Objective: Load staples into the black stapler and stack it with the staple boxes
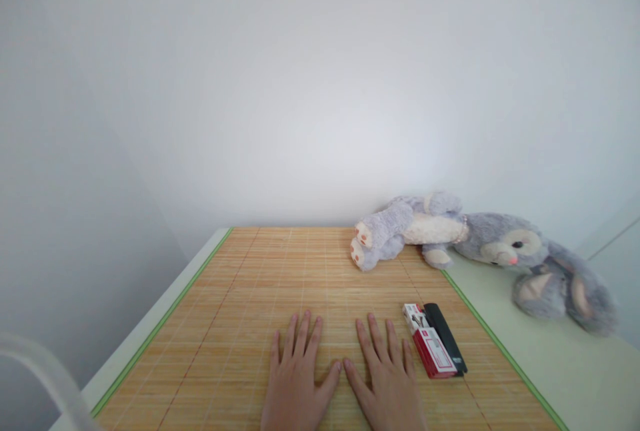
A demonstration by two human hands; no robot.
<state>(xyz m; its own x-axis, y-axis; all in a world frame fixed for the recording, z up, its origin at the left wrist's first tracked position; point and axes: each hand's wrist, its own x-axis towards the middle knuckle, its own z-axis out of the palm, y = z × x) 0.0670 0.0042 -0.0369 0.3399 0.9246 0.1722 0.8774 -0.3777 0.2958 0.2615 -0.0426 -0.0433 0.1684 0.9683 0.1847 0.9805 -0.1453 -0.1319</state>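
Observation:
My left hand (299,377) lies palm down on the bamboo mat (260,284), fingers spread and holding nothing. Flat beside it rests my right hand (386,377), also with fingers apart; the two thumb tips nearly meet. Just right of my right hand stand a red and white box (436,353) and a smaller white box (415,317) behind it. A black stapler-like object (445,337) lies along their right side, partly hidden by the boxes.
A grey plush rabbit (430,227) lies on its side across the mat's far right corner, its head and ears over the pale tabletop (565,364). A white wall (300,97) rises behind the table. At lower left a blurred pale curved bar (45,374) shows.

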